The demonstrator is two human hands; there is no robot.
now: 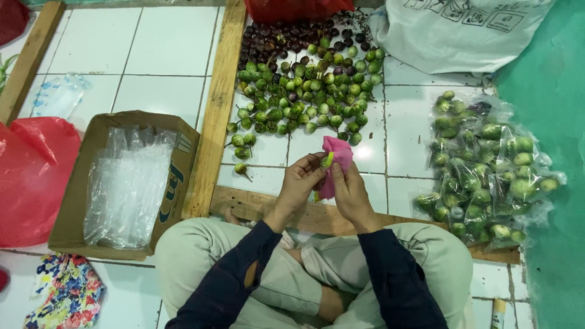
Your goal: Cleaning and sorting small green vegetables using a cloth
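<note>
White tiled floor (164, 55) is carrying everything; person is sitting cross-legged on it. Left hand (300, 183) is gripping a small green eggplant (328, 160) at the fingertips; right hand (348, 189) is clutching a pink cloth (336, 163) that is touching the eggplant. Just beyond the hands, a heap of green and dark purple eggplants (304, 85) is lying between wooden planks (216, 109). At the right, filled clear bags (481, 170) are resting near a green wall (548, 152). At the left, a cardboard box (79, 183) is holding empty clear bags (128, 183), beside a red plastic bag (30, 176).
</note>
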